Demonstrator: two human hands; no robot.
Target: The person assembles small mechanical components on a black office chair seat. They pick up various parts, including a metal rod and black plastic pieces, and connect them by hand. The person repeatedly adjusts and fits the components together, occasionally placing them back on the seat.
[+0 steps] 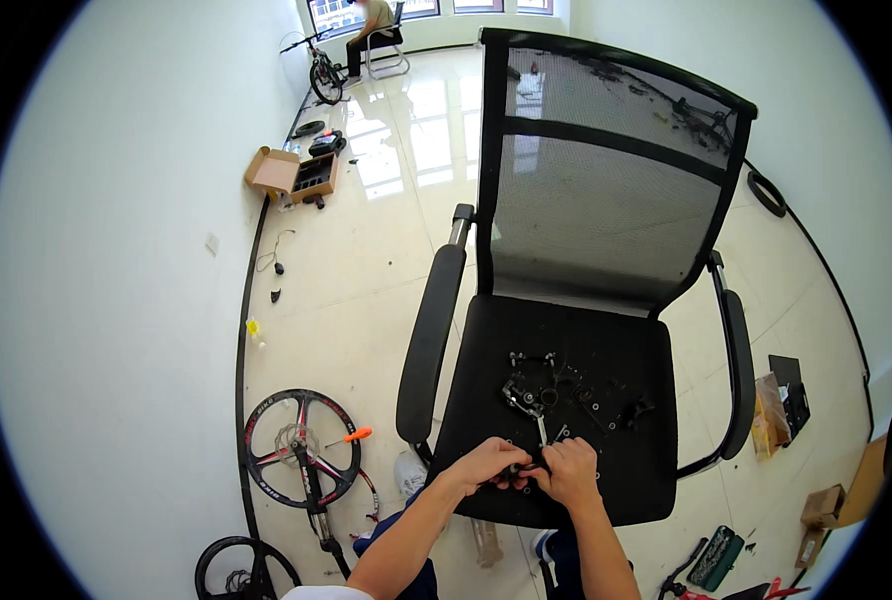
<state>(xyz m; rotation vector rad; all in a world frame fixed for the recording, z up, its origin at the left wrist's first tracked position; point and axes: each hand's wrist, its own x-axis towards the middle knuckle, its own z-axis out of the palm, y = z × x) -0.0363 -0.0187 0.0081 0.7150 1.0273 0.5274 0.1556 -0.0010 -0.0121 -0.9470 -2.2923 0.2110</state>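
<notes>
Over the front of a black chair seat [636,480], my two hands work close together. My left hand [494,464] is closed around a small dark part [514,474], mostly hidden by the fingers. Against it, my right hand [572,472] is curled, its thumb side toward the left hand; what it grips is hidden. Just beyond the fingers lies a silver and black metal bike part [523,398], with a thin silver piece [543,430] reaching toward the right hand. Farther back on the seat is a dark bar-shaped part [533,358]. Small rings and screws lie scattered around, with a black part [636,410] at the right.
Armrests [432,340] and a mesh backrest [606,200] bound the seat. On the floor at left are a spoked wheel [256,428] with a fork and an orange-handled screwdriver [358,435]. A green case [716,558] lies at lower right. Far off, a person [371,30] sits beside a bicycle [324,75].
</notes>
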